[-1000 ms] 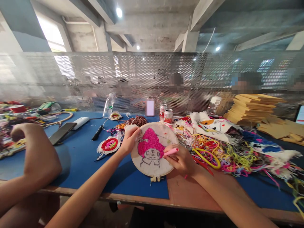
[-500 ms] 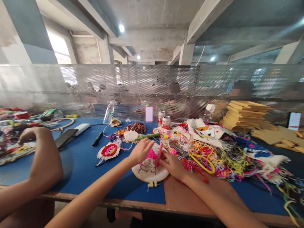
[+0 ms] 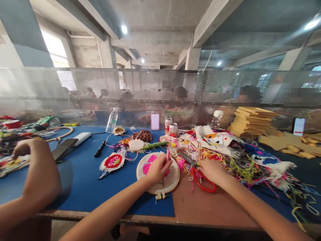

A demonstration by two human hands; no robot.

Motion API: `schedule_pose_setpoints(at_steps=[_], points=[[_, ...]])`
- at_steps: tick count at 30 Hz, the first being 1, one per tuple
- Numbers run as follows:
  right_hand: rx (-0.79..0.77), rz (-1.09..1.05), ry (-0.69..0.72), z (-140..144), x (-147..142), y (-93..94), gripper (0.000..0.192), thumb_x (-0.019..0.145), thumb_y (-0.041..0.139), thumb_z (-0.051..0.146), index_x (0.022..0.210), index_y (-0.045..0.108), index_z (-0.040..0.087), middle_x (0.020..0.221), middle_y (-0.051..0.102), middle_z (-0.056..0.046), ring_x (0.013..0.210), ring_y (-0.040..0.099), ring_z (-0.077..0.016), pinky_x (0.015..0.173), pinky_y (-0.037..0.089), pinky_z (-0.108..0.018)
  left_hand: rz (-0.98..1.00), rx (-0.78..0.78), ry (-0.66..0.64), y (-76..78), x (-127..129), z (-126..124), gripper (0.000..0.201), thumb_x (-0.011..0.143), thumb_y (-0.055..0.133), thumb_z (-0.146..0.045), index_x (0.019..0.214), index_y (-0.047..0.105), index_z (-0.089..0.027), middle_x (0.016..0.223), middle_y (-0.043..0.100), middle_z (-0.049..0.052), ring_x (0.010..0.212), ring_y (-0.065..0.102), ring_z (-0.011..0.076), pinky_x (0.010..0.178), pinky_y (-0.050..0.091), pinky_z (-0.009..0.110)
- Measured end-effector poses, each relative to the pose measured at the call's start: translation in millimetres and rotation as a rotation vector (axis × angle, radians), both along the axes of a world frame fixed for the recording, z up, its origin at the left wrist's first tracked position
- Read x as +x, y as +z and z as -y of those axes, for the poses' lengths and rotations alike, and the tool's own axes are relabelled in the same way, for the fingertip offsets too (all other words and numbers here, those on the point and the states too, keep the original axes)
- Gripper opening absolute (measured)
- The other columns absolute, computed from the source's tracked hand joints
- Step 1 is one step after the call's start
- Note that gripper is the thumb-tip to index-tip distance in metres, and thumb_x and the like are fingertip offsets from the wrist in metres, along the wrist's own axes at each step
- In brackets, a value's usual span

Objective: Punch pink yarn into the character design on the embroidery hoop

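My left hand [image 3: 158,170] is closed around a pink-handled tool [image 3: 168,155], which stands upright over a round embroidery hoop [image 3: 175,182]. The hoop lies on the table, and bright pink yarn stitching [image 3: 147,164] shows on its pale cloth, partly covered by the hand. The tool's lower end is hidden. To the right, my right hand [image 3: 212,170] is curled at the handles of a pair of scissors [image 3: 204,188]. One red handle loop is visible, and the blades point away under loose yarn. My right fingertips are partly hidden.
A heap of tangled yarn [image 3: 240,174] and cloth pieces fills the right side. Behind are two drink cans [image 3: 173,130], a bottle [image 3: 112,120] and stacked brown pads [image 3: 250,122]. A co-worker's arm [image 3: 42,174] rests at left. A round stitched patch [image 3: 112,161] lies near the hoop.
The pink-handled tool has passed from my right hand to my left. My right hand has left the hoop and moved right to the scissors. The view has shifted slightly.
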State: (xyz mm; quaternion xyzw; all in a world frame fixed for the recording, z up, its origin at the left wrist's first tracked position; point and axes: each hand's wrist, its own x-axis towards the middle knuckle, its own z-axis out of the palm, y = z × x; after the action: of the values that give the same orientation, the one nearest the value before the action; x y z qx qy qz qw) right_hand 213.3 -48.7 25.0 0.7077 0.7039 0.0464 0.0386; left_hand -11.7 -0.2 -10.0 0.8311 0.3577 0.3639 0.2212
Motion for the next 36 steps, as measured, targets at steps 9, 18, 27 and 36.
schedule_pose_setpoints(at_steps=[9,18,27,36], points=[[-0.094,-0.029,-0.046,-9,18,-7.5,0.023,0.086,0.048,0.026,0.092,0.064,0.010,0.096,0.068,-0.019,0.089,0.064,-0.0325,0.066,0.043,-0.034,0.008,-0.003,0.044,-6.7,-1,-3,0.026,0.088,0.039,-0.040,0.078,0.049,-0.018,0.073,0.057,0.003,0.066,0.050,0.0162,0.063,0.038,0.029],[-0.129,-0.044,0.020,-2,22,12.6,0.017,0.079,0.047,0.013,0.081,0.064,0.012,0.083,0.068,-0.013,0.077,0.064,-0.0234,0.058,0.036,-0.026,0.066,-0.017,0.036,-3.6,-2,-1,0.023,0.088,0.040,-0.038,0.088,0.052,-0.018,0.076,0.058,0.003,0.067,0.051,0.0162,0.063,0.039,0.028],[-0.146,-0.076,0.079,19,29,50.4,0.021,0.072,0.050,0.027,0.078,0.064,0.014,0.089,0.067,-0.017,0.081,0.063,-0.0286,0.066,0.043,-0.033,0.058,-0.036,0.035,-2.4,-1,0,0.023,0.087,0.040,-0.039,0.083,0.051,-0.018,0.078,0.059,0.004,0.070,0.053,0.0173,0.066,0.040,0.029],[0.233,0.154,-0.118,12,57,65.9,0.046,0.077,0.050,0.035,0.115,0.047,0.008,0.097,0.065,-0.021,0.085,0.063,-0.0346,0.065,0.044,-0.037,0.049,-0.006,0.046,-3.7,0,-2,0.025,0.088,0.039,-0.039,0.080,0.049,-0.019,0.075,0.057,0.003,0.068,0.051,0.0165,0.065,0.038,0.028]])
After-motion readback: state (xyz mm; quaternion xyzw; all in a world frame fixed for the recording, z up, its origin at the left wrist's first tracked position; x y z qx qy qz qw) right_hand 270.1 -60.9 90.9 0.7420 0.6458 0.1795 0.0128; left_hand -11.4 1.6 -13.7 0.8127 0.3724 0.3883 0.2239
